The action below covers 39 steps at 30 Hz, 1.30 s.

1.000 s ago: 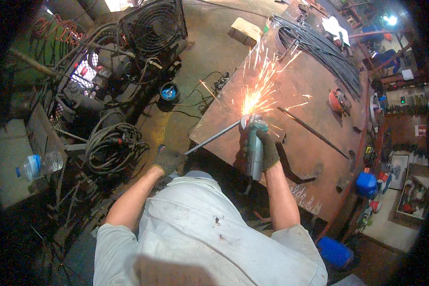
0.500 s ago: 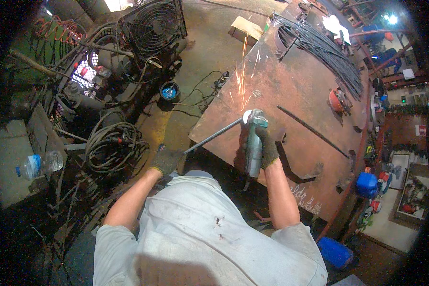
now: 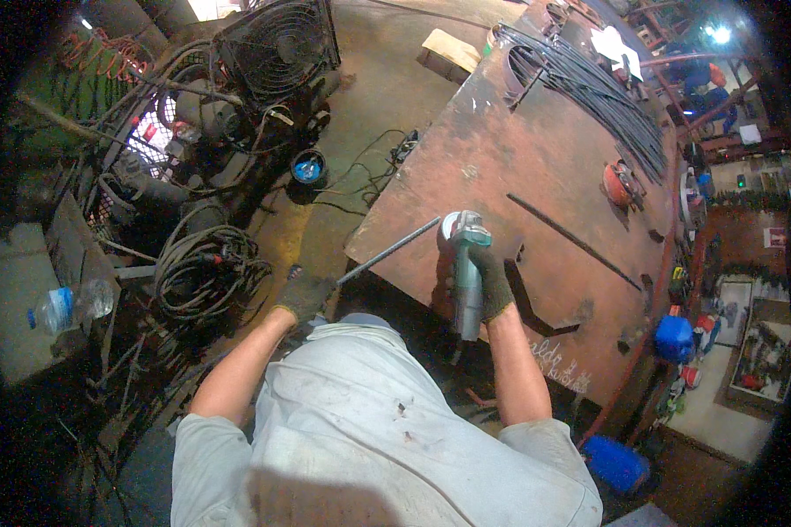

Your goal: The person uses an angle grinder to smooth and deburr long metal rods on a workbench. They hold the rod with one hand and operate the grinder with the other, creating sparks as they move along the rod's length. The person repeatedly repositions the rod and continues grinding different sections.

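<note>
In a dark work glove, my left hand (image 3: 307,294) is closed round the near end of a thin grey metal rod (image 3: 390,250), which slants up and right over the edge of a rusty steel table (image 3: 431,176). My right hand (image 3: 494,279), gloved too, grips the green body of an angle grinder (image 3: 468,281). The grinder's disc (image 3: 450,226) is just right of the rod's far tip, with a small gap seeming to part them. No sparks show. Further right, a second dark rod (image 3: 573,240) lies on the tabletop.
A bundle of dark rods (image 3: 602,101) and a red-orange round tool (image 3: 618,184) lie on the table. Left of it are coiled cables (image 3: 206,268), a fan-fronted machine (image 3: 281,48) and a water bottle (image 3: 61,307). Blue containers (image 3: 675,340) stand at the right.
The spark stream has stopped. The grinder has shifted slightly down, and its disc has come away from the rod's tip. My left hand keeps its hold on the rod.
</note>
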Tool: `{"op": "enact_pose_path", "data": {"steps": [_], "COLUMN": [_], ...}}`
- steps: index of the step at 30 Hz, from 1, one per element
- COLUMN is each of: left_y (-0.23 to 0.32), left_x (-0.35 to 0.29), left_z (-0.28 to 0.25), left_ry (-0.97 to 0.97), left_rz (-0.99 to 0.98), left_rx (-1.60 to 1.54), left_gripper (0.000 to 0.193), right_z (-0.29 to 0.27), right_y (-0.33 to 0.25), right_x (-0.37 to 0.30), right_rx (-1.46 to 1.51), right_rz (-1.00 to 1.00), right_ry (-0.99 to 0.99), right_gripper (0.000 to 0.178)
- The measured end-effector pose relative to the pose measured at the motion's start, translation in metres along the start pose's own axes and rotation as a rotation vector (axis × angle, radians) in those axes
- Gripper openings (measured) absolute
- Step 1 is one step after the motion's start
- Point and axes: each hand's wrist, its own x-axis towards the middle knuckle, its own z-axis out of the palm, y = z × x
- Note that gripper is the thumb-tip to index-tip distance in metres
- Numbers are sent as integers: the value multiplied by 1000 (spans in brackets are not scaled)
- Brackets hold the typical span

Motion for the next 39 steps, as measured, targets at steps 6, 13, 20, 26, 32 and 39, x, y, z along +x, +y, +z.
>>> {"op": "enact_pose_path", "data": {"steps": [6, 13, 20, 26, 32, 39], "left_y": [1, -5, 34, 19, 7, -13], "left_x": [-2, -4, -20, -11, -2, 2], "left_z": [-5, -3, -31, -20, -9, 7], "left_ry": [-36, -6, 16, -1, -29, -22], "left_rz": [115, 217, -33, -77, 5, 179], "left_rx": [228, 347, 92, 77, 130, 181], "left_gripper": [40, 40, 41, 48, 45, 35], "right_z": [7, 15, 17, 8, 5, 20], "right_y": [-3, -7, -9, -6, -6, -3], "right_x": [0, 2, 1, 6, 13, 1], "right_rx": [-28, 8, 6, 40, 16, -63], "right_rz": [26, 79, 67, 52, 44, -83], "right_ry": [-16, -1, -4, -49, -21, 176], "right_gripper": [44, 42, 41, 41, 40, 42]}}
